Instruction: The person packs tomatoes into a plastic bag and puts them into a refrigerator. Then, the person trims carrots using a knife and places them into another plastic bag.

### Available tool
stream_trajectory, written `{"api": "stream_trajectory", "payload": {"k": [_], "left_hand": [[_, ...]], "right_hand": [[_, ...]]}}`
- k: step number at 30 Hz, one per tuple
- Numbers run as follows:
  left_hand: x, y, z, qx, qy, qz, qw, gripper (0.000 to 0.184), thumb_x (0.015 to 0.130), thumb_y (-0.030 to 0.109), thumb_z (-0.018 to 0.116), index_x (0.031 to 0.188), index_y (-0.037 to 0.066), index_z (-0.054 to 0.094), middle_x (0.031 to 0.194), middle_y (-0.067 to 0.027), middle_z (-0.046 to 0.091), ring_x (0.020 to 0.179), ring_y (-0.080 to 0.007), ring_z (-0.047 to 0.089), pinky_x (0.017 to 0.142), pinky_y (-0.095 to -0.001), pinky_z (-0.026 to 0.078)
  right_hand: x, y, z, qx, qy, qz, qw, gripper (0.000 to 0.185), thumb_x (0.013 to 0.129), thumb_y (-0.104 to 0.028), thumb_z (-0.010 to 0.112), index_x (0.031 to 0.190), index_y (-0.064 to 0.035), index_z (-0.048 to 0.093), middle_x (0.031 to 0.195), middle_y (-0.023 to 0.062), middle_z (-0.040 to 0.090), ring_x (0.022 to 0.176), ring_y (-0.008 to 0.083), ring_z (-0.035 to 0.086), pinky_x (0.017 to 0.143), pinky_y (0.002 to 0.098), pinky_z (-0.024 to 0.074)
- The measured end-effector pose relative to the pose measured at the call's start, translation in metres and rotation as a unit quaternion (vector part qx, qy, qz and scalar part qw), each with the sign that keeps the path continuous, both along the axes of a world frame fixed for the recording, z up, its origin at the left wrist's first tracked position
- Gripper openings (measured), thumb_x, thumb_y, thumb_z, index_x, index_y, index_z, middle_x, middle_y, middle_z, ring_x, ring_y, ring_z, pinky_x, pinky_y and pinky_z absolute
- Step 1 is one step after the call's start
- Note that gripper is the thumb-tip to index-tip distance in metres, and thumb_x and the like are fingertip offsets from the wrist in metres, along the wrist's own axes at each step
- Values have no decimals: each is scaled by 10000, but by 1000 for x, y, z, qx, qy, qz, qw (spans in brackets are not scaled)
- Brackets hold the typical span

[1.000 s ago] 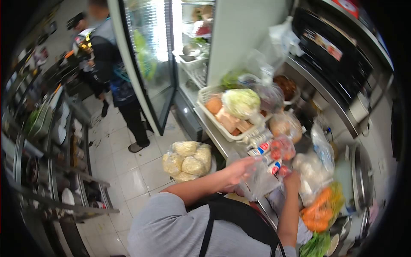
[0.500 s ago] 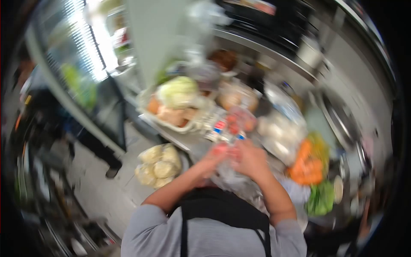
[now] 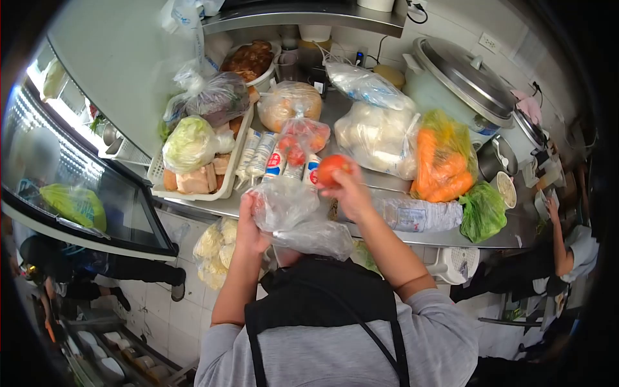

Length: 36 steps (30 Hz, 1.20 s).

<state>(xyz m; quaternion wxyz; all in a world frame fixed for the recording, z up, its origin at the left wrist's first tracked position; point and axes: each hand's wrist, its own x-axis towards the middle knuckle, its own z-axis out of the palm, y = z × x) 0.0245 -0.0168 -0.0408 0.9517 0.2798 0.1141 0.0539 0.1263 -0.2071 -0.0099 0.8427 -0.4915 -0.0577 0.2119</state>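
Observation:
A red tomato (image 3: 334, 169) is gripped in my right hand (image 3: 352, 195), raised just over the front of the metal table. My left hand (image 3: 253, 227) holds a clear plastic bag (image 3: 293, 205) that hangs crumpled in front of my apron. Something reddish shows through the plastic beside my left fingers; I cannot tell what. Beyond the bag lies a knotted clear bag of tomatoes (image 3: 304, 143). It rests by several white printed tubes (image 3: 275, 164), one with red and blue print.
A white basket (image 3: 227, 186) holds meat blocks and a wrapped cabbage (image 3: 189, 143). Bagged white items (image 3: 379, 137), bagged carrots (image 3: 442, 164) and greens (image 3: 483, 213) line the right. An open glass door (image 3: 97, 193) stands left. Other people (image 3: 545, 261) are on both sides.
My hands, close together before, are now apart. The right one has lifted a tomato up and away, while the left keeps the bag. The camera view has turned.

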Motion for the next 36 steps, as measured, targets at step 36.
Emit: {"api": "stream_trajectory", "payload": {"k": [36], "left_hand": [[-34,-23,-2,255,82,-117,956,667,831,580,237,1282,89,260,1243,-91,373,1114,-212,401,902,-330,353]], "right_hand": [[-69,21,-3,-250,-473,77,842,344,743,-183,531,1086,-162,509,984,131,455,731,296,556,659,370,452]]}}
